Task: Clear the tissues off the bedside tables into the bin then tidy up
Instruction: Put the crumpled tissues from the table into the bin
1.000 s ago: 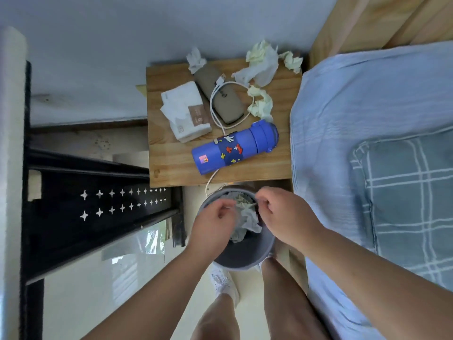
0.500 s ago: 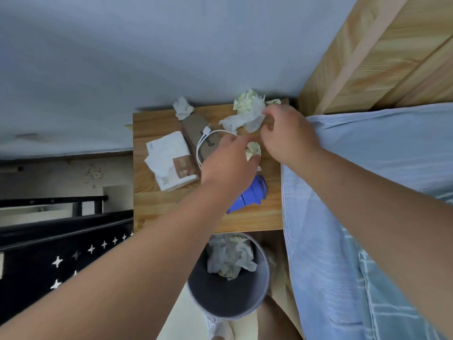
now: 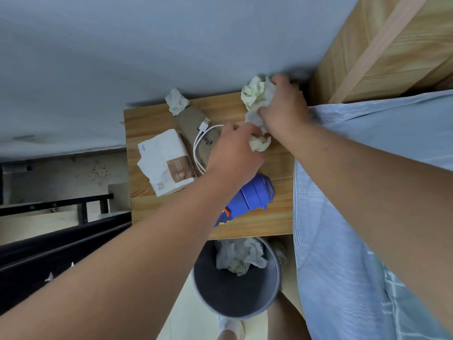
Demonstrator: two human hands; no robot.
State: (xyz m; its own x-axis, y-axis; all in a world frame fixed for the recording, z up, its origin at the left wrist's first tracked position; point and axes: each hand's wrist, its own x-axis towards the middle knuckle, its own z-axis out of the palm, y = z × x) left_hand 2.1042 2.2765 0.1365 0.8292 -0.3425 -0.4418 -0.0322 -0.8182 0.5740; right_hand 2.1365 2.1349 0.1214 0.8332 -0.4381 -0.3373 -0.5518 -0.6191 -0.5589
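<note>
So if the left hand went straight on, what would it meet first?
The small crumpled tissue at its fingertips, which the left hand seems to pinch. Beyond it, probably the right hand gripping a tissue wad; depth unclear.

Soft, even daylight; wide-angle bending at edges, slight overall motion blur.

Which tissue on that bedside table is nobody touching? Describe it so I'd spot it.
Find the wooden bedside table beside the bed and go to its back edge by the grey wall. A small white crumpled tissue sits at the far end of the tan case. It alone lies free; the left hand and right hand grip the other wads.
</note>
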